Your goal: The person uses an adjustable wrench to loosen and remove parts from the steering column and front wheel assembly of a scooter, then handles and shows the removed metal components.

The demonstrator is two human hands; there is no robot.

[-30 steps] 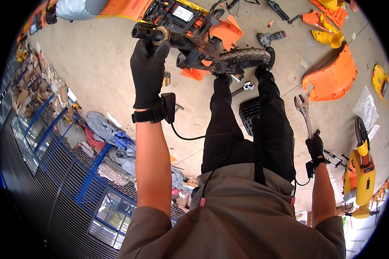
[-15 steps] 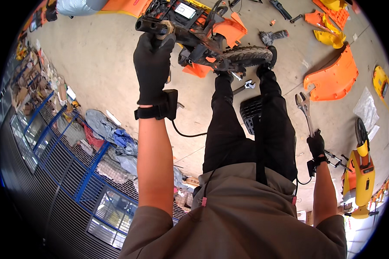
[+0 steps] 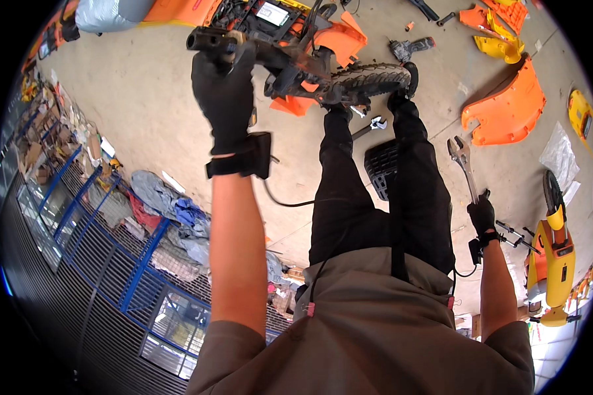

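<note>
My gloved left hand point(image 3: 225, 99) is closed around the end of a dark metal tube point(image 3: 201, 39). The tube belongs to a partly stripped scooter frame point(image 3: 296, 69) with a knobbly tyre point(image 3: 372, 80), which rests by my shoes. My fingers hide most of a ring on the tube. Out to my right, my gloved right hand point(image 3: 482, 217) grips the handle of a large adjustable wrench point(image 3: 466, 164), its jaws pointing away from me and touching nothing.
Near my feet lie another adjustable wrench point(image 3: 370, 128) and a black grid-patterned panel point(image 3: 382, 170). A cordless drill point(image 3: 412, 48) and an orange curved panel point(image 3: 507, 108) are on the floor ahead and right. A yellow scooter point(image 3: 557, 270) stands at far right.
My left hand and the tube end have shifted slightly left, the scooter frame with them. The ring on the tube is more covered by my fingers. The right hand keeps its wrench, nearly still.
</note>
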